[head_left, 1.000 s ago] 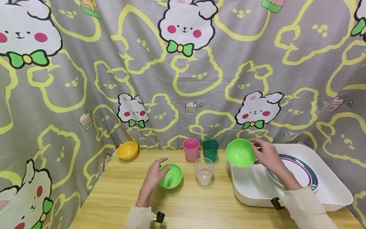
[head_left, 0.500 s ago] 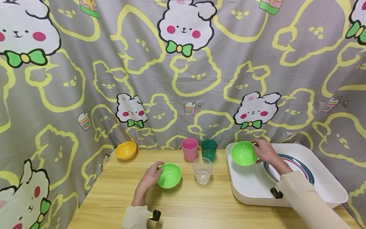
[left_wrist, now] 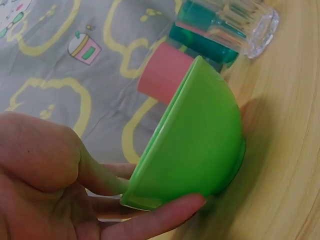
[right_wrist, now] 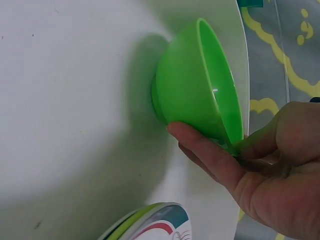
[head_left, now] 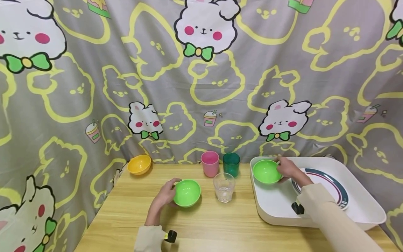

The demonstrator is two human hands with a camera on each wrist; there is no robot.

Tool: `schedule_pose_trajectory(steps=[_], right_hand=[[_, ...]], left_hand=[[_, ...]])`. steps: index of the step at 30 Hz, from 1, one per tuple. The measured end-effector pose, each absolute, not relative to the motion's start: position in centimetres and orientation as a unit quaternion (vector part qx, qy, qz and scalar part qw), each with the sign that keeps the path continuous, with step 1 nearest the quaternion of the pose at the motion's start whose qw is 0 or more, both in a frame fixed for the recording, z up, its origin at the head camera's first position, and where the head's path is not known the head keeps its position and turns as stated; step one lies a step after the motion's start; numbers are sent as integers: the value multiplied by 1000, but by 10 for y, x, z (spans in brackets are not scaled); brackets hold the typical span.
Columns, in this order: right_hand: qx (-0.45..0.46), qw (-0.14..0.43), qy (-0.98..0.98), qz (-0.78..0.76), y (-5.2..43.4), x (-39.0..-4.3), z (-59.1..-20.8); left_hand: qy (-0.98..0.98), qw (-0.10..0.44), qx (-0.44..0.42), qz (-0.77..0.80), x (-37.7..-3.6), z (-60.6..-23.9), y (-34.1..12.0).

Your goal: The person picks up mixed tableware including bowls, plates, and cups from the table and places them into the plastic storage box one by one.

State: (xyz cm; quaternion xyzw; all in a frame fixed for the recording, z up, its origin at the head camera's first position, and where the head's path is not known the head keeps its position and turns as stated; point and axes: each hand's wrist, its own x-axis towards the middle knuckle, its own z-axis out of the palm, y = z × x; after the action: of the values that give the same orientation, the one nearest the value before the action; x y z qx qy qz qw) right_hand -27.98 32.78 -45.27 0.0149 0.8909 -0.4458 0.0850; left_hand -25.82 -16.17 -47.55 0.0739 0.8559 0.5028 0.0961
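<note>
My left hand [head_left: 163, 197] grips the rim of a green bowl [head_left: 187, 193] on the wooden table [head_left: 201, 224]; in the left wrist view the bowl [left_wrist: 195, 145] is tilted, fingers under it and thumb inside its rim. My right hand [head_left: 288, 168] pinches the rim of a second green bowl [head_left: 266, 171], which sits at the far left corner of the white tray [head_left: 277, 210]. The right wrist view shows that bowl [right_wrist: 195, 95] with its base touching the tray floor [right_wrist: 65, 100], thumb and fingers on the rim.
A striped plate [head_left: 330, 189] lies in the tray beside the bowl. A clear glass [head_left: 224, 187], a pink cup [head_left: 210, 163] and a dark green cup [head_left: 231, 164] stand mid-table. A yellow bowl [head_left: 139, 164] sits far left. Patterned cloth hangs behind.
My right hand has lowered its green bowl from above the tray's edge down into the tray's far left corner. My left hand has closed on the other bowl's rim and tilted it.
</note>
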Motion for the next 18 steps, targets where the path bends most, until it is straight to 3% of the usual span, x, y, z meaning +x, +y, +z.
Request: schedule_pose_trajectory(steps=[18], right_hand=[[31,115,869,-480,326,-272,-457]], left_hand=[[837,103,77,532,-252,-475,-167]])
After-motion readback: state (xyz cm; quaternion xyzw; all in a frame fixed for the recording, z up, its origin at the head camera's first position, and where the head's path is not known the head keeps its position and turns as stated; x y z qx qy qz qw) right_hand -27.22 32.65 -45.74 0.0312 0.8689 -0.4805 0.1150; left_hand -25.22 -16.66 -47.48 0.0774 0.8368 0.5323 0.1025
